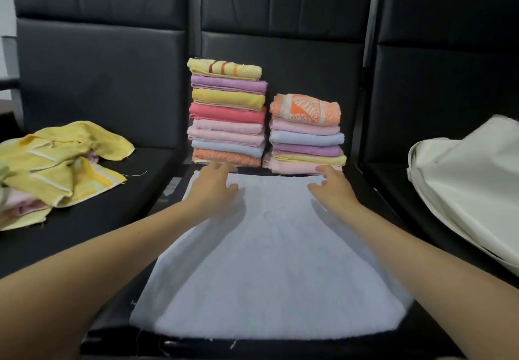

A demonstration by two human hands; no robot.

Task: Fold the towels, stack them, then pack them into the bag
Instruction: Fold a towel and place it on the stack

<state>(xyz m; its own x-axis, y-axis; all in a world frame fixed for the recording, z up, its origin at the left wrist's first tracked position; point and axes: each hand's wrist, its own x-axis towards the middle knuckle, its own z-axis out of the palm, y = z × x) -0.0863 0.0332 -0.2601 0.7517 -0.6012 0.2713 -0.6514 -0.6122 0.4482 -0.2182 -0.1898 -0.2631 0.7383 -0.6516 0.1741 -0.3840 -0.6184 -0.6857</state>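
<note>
A pale blue towel [269, 250] is spread flat on the middle black seat [373, 199]. Its far edge, toward 12 o'clock, is pressed by the left hand [216, 188] and the right hand [334, 188], fingers extended and apart, nothing clamped. Just beyond, two stacks of folded towels are seen: a taller stack [227, 112] and a shorter stack [306, 134]. Unfolded yellow towels [64, 160] are heaped at 9 o'clock; a white bag [471, 182] is lying at 3 o'clock.
</note>
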